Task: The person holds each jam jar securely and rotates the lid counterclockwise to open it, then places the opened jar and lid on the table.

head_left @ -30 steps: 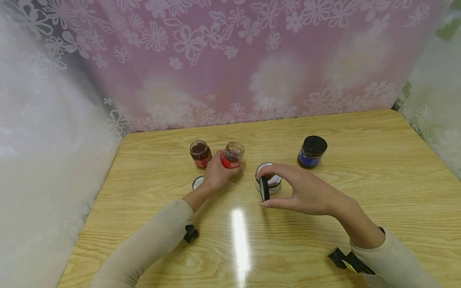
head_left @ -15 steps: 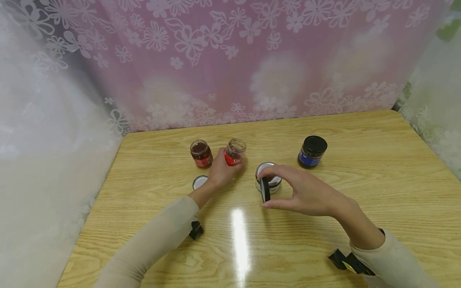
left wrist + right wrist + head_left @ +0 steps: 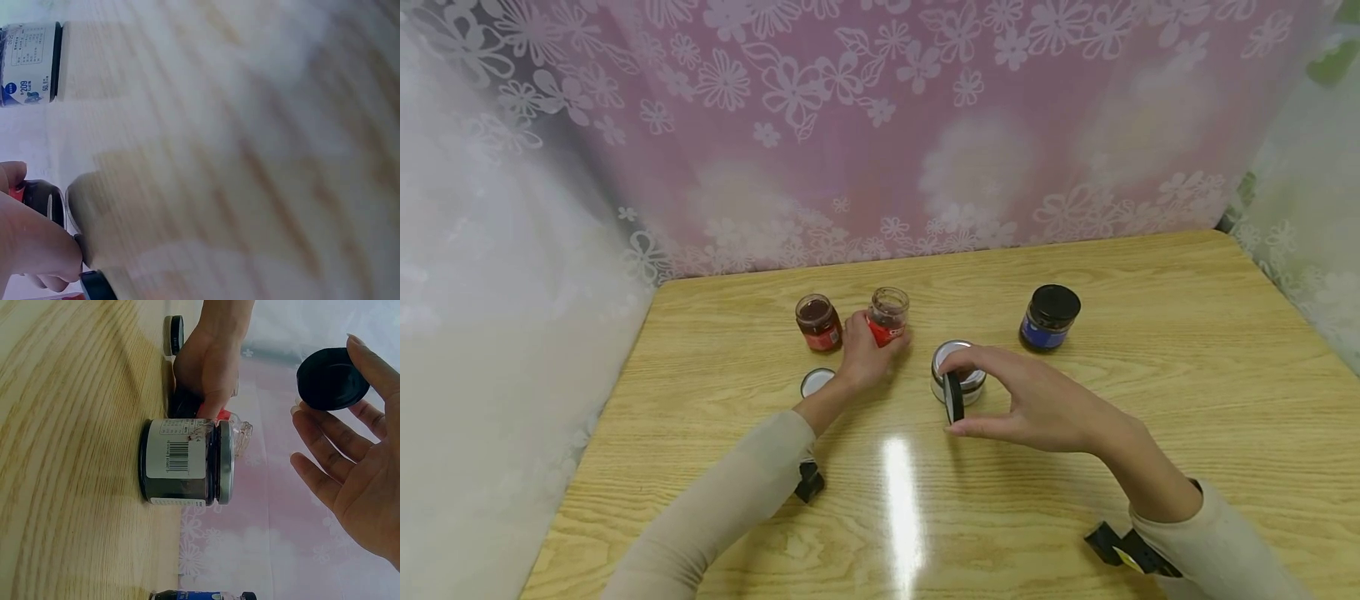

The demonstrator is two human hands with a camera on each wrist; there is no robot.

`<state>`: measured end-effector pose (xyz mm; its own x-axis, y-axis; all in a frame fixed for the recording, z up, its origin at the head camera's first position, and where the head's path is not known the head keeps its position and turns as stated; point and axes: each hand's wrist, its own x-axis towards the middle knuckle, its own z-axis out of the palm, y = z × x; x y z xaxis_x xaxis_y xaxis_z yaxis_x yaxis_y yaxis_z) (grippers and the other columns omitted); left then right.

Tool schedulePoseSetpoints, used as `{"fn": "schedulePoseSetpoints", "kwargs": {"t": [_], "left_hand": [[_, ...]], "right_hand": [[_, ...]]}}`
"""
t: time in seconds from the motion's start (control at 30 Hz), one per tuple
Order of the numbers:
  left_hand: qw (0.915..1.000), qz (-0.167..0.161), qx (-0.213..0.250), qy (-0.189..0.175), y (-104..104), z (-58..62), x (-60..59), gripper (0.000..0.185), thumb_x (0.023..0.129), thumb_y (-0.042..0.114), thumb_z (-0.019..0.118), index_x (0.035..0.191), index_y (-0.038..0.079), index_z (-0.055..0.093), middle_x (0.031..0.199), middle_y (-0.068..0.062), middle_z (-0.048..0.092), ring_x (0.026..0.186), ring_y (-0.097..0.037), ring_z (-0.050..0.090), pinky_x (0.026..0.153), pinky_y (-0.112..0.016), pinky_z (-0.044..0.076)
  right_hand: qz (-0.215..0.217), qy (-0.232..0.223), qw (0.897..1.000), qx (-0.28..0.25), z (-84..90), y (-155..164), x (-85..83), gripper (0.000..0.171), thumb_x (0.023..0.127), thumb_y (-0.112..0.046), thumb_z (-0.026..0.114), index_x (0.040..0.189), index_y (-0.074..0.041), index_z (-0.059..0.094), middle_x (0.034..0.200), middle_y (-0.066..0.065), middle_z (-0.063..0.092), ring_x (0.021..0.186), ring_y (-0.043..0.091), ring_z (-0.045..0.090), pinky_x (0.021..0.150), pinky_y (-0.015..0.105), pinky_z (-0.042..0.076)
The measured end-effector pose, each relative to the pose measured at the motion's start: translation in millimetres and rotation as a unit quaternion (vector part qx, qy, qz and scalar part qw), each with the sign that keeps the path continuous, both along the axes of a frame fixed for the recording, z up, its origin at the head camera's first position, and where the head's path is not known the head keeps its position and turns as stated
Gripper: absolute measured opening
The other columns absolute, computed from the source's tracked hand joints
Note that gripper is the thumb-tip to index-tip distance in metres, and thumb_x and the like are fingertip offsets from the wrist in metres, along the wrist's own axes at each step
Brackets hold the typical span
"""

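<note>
Looks like a small curtained-off corner set up for recording, more home-ish than lab or shop. There's a plain wood-grain worktop (image 3: 1075, 275) pushed up against a pink floral curtain (image 3: 925, 125) at 12 o'clock, with white lace drapes (image 3: 490, 292) at 9 and more lace (image 3: 1307, 233) at 3. The only stuff out is a few little jars (image 3: 1049, 317) around the middle of the worktop.

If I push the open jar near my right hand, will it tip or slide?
The open jar looks squat and wide, so it would probably slide on the glossy table rather than tip. It appears to be glass with dark contents, so likely heavy for its size and breakable. Lidless, it might spill.
</note>
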<state>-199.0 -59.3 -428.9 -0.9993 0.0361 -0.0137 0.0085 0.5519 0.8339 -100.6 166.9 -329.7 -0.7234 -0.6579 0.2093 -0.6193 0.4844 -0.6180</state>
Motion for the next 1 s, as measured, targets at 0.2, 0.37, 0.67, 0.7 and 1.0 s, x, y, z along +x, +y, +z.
{"fn": "schedulePoseSetpoints", "kwargs": {"t": [0.2,0.37,0.67,0.7,1.0], "left_hand": [[1.0,-0.008,0.0,0.0,-1.8,-1.2,0.5,0.061,0.086,0.027,0.073,0.129,-0.001,0.038,0.124,-0.016,0.041,0.12,-0.029,0.038,0.102,-0.041,0.033],[0.9997,-0.006,0.018,0.014,-5.8,-2.2,1.2,0.055,0.081,0.024,0.078,0.124,0.003,0.049,0.119,-0.01,0.053,0.112,-0.023,0.051,0.096,-0.037,0.043],[0.9995,-0.002,0.022,0.025,-1.4,1.3,5.1,0.053,0.08,0.019,0.08,0.122,0.002,0.053,0.115,-0.011,0.059,0.108,-0.024,0.057,0.092,-0.037,0.046],[0.9994,-0.001,0.024,0.025,-0.9,1.2,4.8,0.053,0.08,0.019,0.08,0.122,0.002,0.053,0.115,-0.011,0.06,0.108,-0.024,0.057,0.091,-0.037,0.046],[0.9996,0.004,0.006,0.028,1.8,0.8,-0.6,0.052,0.08,0.023,0.08,0.121,0.004,0.055,0.112,-0.009,0.062,0.105,-0.022,0.059,0.089,-0.036,0.048]], "right_hand": [[0.007,0.005,1.0,-0.007,-2.0,0.0,-1.5,0.053,0.083,-0.044,0.072,0.126,-0.02,0.053,0.114,-0.012,0.057,0.104,0.012,0.056,0.089,0.042,0.046],[0.002,0.003,1.0,-0.004,-2.4,0.0,-1.9,0.054,0.083,-0.045,0.072,0.127,-0.021,0.053,0.115,-0.012,0.057,0.106,0.009,0.054,0.09,0.04,0.045],[0.002,-0.006,1.0,-0.01,-4.5,-0.7,-2.9,0.056,0.082,-0.045,0.073,0.127,-0.018,0.053,0.117,-0.012,0.056,0.108,0.007,0.052,0.092,0.041,0.044],[0.002,-0.006,1.0,-0.01,-4.9,-0.5,-2.9,0.055,0.082,-0.045,0.073,0.127,-0.018,0.053,0.117,-0.012,0.056,0.109,0.007,0.052,0.092,0.041,0.044],[0.001,-0.016,1.0,-0.001,-6.2,-0.3,-2.6,0.056,0.083,-0.046,0.072,0.127,-0.016,0.054,0.117,-0.01,0.057,0.108,0.009,0.053,0.091,0.042,0.045]]}}
